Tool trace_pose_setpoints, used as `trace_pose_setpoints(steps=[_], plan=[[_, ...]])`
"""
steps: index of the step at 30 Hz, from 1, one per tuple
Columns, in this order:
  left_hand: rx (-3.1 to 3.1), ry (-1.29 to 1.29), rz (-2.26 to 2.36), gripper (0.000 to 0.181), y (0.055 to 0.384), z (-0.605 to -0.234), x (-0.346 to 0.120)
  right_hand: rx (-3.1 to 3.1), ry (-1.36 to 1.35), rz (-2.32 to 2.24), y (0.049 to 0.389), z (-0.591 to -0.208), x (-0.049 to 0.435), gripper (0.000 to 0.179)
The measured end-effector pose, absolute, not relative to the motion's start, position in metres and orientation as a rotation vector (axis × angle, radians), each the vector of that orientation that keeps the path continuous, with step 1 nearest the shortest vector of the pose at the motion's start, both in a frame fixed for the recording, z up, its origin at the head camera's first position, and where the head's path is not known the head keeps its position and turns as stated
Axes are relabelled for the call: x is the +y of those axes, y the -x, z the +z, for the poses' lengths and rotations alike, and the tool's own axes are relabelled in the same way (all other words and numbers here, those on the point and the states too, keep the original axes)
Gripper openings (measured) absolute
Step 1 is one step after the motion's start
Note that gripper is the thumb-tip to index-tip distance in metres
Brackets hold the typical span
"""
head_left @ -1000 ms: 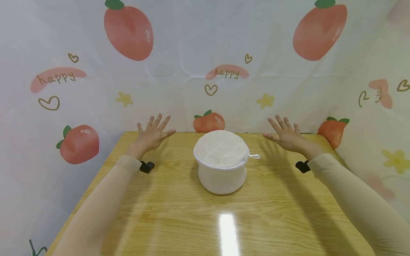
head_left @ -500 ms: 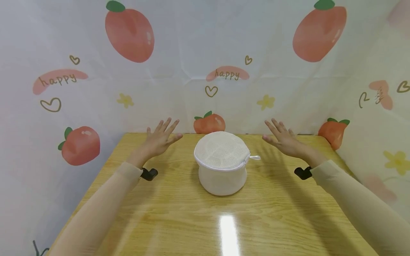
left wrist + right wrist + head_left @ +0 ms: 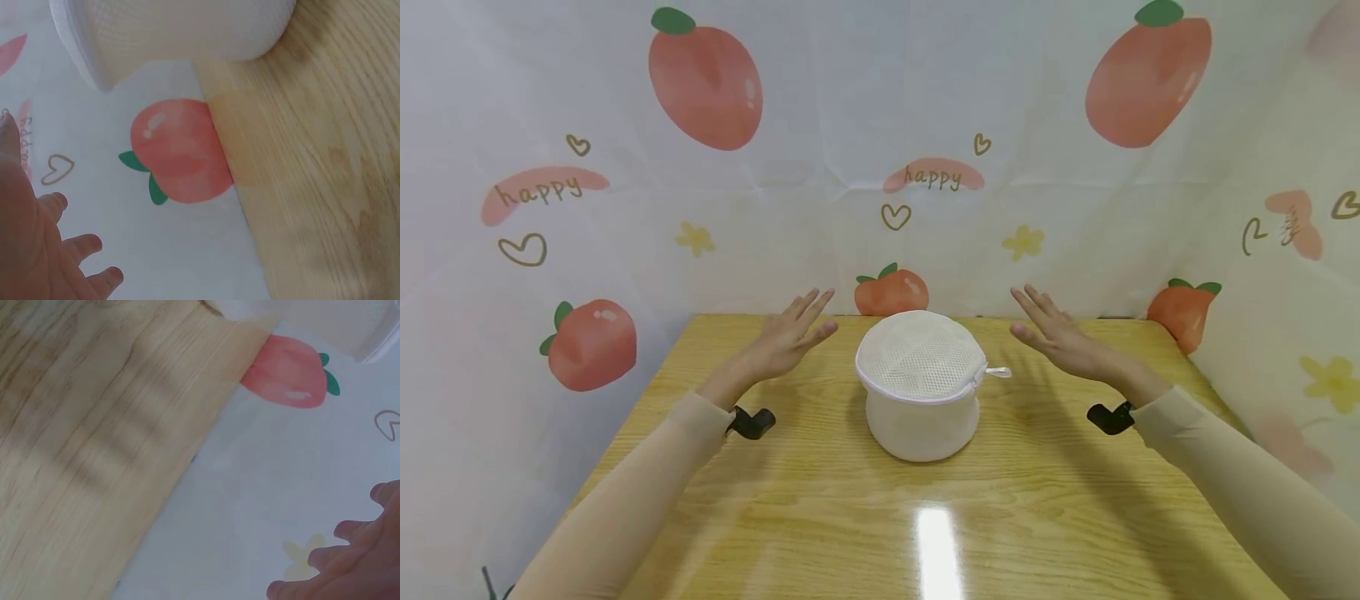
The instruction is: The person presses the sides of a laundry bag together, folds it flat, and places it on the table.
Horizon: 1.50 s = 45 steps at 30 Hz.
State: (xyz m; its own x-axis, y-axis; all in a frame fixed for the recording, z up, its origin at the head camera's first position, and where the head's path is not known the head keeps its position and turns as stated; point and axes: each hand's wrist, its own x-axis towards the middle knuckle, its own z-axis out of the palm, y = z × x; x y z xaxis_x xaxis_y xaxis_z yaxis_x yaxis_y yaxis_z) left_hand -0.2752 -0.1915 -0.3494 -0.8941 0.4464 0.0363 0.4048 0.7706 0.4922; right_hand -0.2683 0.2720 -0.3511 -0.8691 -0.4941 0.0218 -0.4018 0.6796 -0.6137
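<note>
A round white mesh laundry bag (image 3: 922, 387) stands upright on the wooden table, its zipped top facing up and a small white loop sticking out at the right. My left hand (image 3: 781, 342) hovers to the left of the bag with fingers stretched out, holding nothing. On the other side my right hand (image 3: 1062, 337) is held in the air, fingers straight, also holding nothing. Both hands are apart from the bag. The left wrist view shows the bag's side (image 3: 181, 31) at the top, and the right wrist view catches only its edge (image 3: 312, 319).
The glossy wooden table (image 3: 820, 533) reflects a bright light strip near the front. Behind it and along both sides hangs a white cloth (image 3: 820, 100) printed with fruit, hearts and flowers. A black camera mount sits on each wrist, the left one (image 3: 752, 423) and the right one (image 3: 1110, 418).
Both hands have moved inward towards the bag and slightly lower in the head view, their spread fingers drawing closer together. The bag has stayed in place on the table.
</note>
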Motion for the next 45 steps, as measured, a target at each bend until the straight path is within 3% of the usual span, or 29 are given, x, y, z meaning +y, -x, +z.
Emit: trace_pose_setpoints(steps=[18,45], plan=[[2.471,-0.784,1.222,0.066,0.265,-0.344,-0.190,2.541,0.711,-1.130,0.257,-0.348,0.268,0.066],[2.173,-0.669,1.375,0.067,0.250,-0.338,-0.189,2.285,0.709,-1.269,0.241,-0.342,0.261,0.059]])
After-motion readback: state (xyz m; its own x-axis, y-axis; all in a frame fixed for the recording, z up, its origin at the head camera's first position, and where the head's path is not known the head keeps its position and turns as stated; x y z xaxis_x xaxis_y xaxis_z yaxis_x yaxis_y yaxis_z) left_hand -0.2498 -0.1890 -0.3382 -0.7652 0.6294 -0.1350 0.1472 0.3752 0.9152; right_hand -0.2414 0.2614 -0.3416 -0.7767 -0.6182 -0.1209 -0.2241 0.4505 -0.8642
